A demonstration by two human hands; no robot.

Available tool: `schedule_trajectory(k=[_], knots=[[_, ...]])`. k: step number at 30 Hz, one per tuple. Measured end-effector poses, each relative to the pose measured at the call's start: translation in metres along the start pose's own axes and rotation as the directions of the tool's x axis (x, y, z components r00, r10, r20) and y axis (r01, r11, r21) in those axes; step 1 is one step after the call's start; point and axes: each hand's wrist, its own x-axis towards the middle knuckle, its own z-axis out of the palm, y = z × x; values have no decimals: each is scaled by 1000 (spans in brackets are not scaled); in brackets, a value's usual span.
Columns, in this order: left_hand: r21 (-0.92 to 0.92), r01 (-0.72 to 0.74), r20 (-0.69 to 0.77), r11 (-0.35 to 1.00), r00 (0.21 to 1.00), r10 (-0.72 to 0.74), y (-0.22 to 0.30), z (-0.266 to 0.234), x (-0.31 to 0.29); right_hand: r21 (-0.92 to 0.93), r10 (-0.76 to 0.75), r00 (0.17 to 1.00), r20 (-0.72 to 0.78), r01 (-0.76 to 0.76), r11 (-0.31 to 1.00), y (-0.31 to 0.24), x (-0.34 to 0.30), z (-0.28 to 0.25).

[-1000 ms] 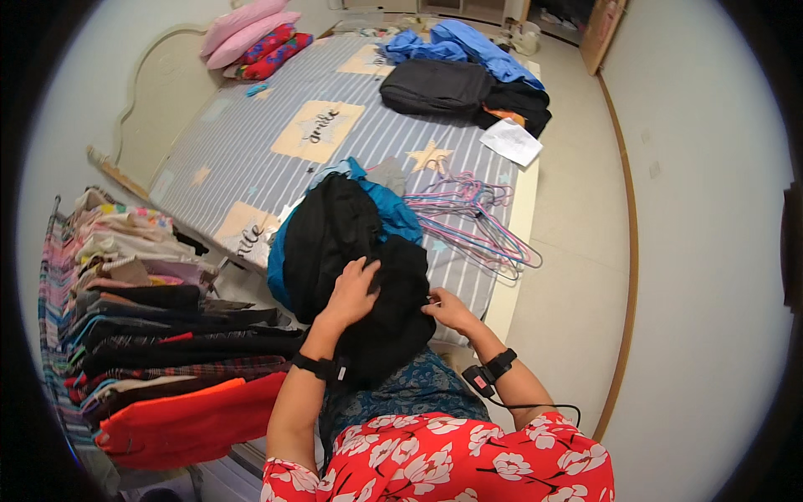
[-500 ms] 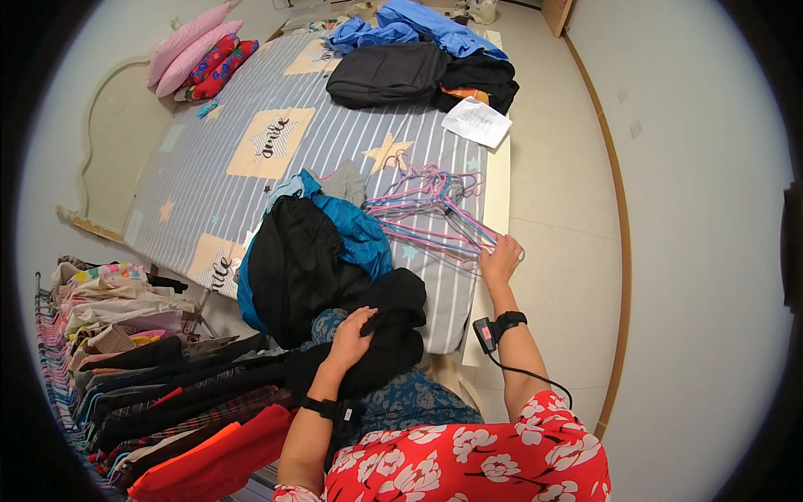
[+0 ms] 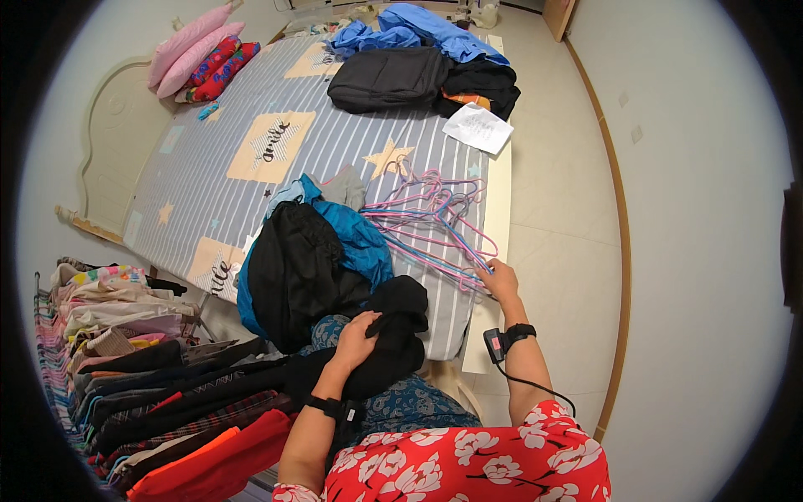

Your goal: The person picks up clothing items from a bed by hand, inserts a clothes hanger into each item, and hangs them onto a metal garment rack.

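Observation:
A black garment (image 3: 400, 314) lies bunched over my lap, and my left hand (image 3: 357, 339) is closed on its fabric. At the bed's near right edge, my right hand (image 3: 500, 280) pinches the end of a hanger from a loose pile of pink, blue and purple clothes hangers (image 3: 435, 213). Which hangers are between the fingers is partly hidden. Just left of the pile sits a heap of clothes, with a black piece (image 3: 293, 268) over a teal one (image 3: 355, 238) and a grey one (image 3: 343, 188) behind.
Tightly hung clothes fill a rack (image 3: 167, 402) at my left. Farther up the bed (image 3: 201, 184) are a dark grey bag (image 3: 389, 79), blue clothing (image 3: 443, 33), black clothing (image 3: 485, 84) and a white paper (image 3: 478, 127). Pink pillows (image 3: 196, 50) lie at the headboard.
My right hand has drawn slightly toward me, and the hangers by it have shifted and swung nearer. My left hand stays on the black garment.

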Motion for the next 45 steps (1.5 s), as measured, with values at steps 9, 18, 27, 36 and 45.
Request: schedule_trajectory(k=[9,18,27,36,45], knots=[[9,-37,-71,999,997,37,-2,4,-3,530,77,996,43,-88,843,-20,-28,-7],[42,-115,-92,993,989,118,7,5,0,660,87,995,56,-102,744,-35,-68,-18],[133,-325,69,937,946,318,47,41,50,826,50,987,150,-153,543,-68,-95,-6],[222,-321,45,921,947,319,45,51,65,851,107,961,257,-277,445,-80,-101,-23],[-107,-334,-460,936,852,251,50,47,54,808,133,908,396,-414,420,-59,-81,-52]])
